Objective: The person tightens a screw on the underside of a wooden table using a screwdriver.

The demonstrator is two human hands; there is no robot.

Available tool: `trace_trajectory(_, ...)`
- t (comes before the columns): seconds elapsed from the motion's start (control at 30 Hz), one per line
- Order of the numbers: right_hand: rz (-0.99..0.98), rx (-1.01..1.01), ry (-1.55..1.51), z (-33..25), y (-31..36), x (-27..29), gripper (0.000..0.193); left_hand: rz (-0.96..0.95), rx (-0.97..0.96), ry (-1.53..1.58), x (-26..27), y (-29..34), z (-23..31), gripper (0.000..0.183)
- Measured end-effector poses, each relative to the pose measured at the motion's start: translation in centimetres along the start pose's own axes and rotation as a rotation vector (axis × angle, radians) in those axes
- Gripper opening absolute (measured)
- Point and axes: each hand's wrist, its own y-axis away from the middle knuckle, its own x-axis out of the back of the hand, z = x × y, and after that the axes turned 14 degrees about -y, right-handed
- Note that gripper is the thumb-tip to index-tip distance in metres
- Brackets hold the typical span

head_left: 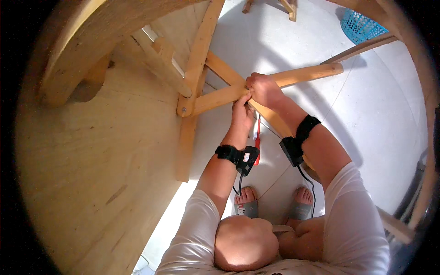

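At the far left stands a broad, pale-brown wooden panel (pixel 78 160), its surface sloping away beneath the person's view. Right of it, a flat, light-brown wooden bar with a rounded end (pixel 217 99) runs from a bolted joint toward the middle, where it meets a long, light-brown diagonal wooden bar (pixel 275 120) above the pale floor (pixel 339 133). The left forearm reaches up and slightly rightward, a black strap with a small black box (pixel 246 160) around it near the wrist. The left hand (pixel 242 112) points upward, its thumb side against the wood just below the crossing; its fingers are partly hidden, so I cannot tell whether its grip is pressed together. A slim, red-handled screwdriver (pixel 257 151) shows between the forearms. The right hand (pixel 266 90) sits higher, knuckles up, wrist angled leftward, fingers curled down at the crossing; whatever its grip may pinch is covered by those knuckles. The right forearm slants in from the lower right, likewise strapped, with a black cable (pixel 308 178) hanging down
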Motion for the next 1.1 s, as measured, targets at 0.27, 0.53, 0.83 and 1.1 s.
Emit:
trace_trajectory(0.27,-0.006,0.014,0.002,0.7,0.2,0.0,0.011,0.084,0.001,-0.177,-1.4,-0.3,0.4,0.031)
trace_trajectory(0.53,-0.091,0.009,-0.125,2.3,0.1,1.0,0.011,0.048,-0.036,-0.111,-1.9,0.2,0.2,0.041)
trace_trajectory(0.83,-0.174,0.054,-0.020,1.9,-0.6,1.5,0.014,-0.002,-0.003,-0.126,-0.7,0.5,0.2,0.019)
trace_trajectory(1.1,-0.231,0.101,-0.068,1.3,-0.8,2.5,0.014,0.017,0.006,-0.180,-0.1,-0.1,0.2,0.018)
